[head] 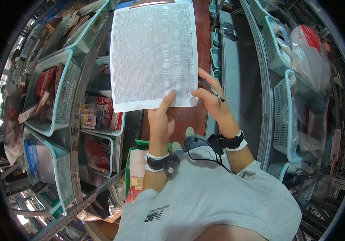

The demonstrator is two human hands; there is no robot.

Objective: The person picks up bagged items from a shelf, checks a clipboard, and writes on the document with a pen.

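A printed table sheet (154, 57) lies on a blue clipboard, with the metal clip (151, 3) at the top edge of the view. My left hand (162, 119) grips the bottom of the clipboard, its thumb on the paper and its fingers behind. At the lower right corner, my right hand (216, 102) touches the sheet with a fingertip and holds a dark pen (211, 89) between its fingers. Both wrists wear black straps over white bands.
Metal shelving with plastic baskets (65, 99) runs along the left, holding small boxes (89, 116) and packets. More baskets (284, 117) with plastic bags (309, 60) stand on the right. A green crate (128, 171) is beside my left forearm. Red floor (201, 120) shows between the shelves.
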